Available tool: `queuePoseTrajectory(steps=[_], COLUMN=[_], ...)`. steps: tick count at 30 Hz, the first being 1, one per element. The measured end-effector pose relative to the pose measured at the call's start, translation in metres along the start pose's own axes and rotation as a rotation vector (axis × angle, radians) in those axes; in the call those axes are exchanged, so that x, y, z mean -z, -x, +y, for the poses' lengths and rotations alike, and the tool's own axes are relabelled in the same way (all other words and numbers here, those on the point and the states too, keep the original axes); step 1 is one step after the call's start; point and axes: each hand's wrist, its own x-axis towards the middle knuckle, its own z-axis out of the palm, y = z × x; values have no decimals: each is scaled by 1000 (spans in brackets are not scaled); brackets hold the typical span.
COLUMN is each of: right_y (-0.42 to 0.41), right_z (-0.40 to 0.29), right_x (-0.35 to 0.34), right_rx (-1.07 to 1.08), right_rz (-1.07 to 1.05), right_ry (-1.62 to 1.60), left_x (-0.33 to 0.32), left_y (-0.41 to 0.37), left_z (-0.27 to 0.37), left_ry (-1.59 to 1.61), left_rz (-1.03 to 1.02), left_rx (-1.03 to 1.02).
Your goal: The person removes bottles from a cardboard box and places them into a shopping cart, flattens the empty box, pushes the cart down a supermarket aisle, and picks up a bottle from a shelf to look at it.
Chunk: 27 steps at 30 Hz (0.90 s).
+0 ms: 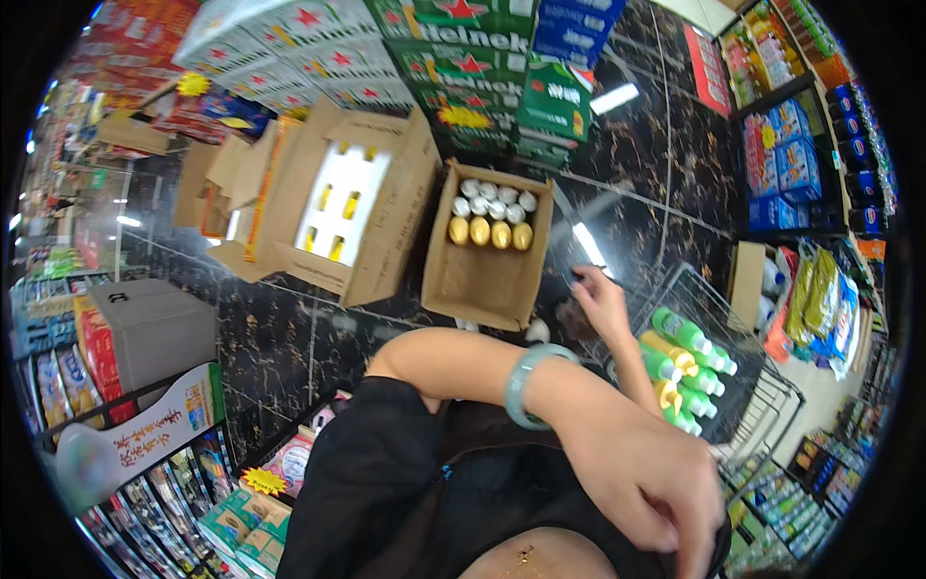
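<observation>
My left arm, with a pale green bangle, reaches across my body. My left hand [651, 478] is bent downward at the right, over the black clothing near my right arm; its fingertips are partly hidden. Beyond it my right hand [602, 298] is raised above the dark floor, fingers bent, with a small dark thing at its fingertips that is too small to identify. An open cardboard box [481, 279] in front of me holds rows of silver-topped and gold-topped containers. To the right, a black wire basket [770, 405] holds green bottles [680, 329] and gold ones.
A larger open carton [383, 239] with a white insert stands left of the box. Stacked beer cases [463, 65] rise behind. A grey storage box [155, 333] is at left, above a rack [145, 441] of packaged goods. Shelves with drinks [796, 152] line the right.
</observation>
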Motion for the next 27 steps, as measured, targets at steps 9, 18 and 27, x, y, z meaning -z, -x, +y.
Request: queuePoseTrajectory(steps=[9, 18, 27], right_y=[-160, -278, -252], right_z=[208, 342, 317], right_x=[-239, -353, -340], right_rx=[-547, -742, -624], right_rz=[-214, -231, -7], right_ry=[-64, 177, -67], left_x=[169, 344, 329], left_y=[474, 676, 645], left_z=[-79, -221, -203], left_ry=[73, -72, -432], left_rz=[1671, 2003, 1957], left_rx=[1005, 889, 966])
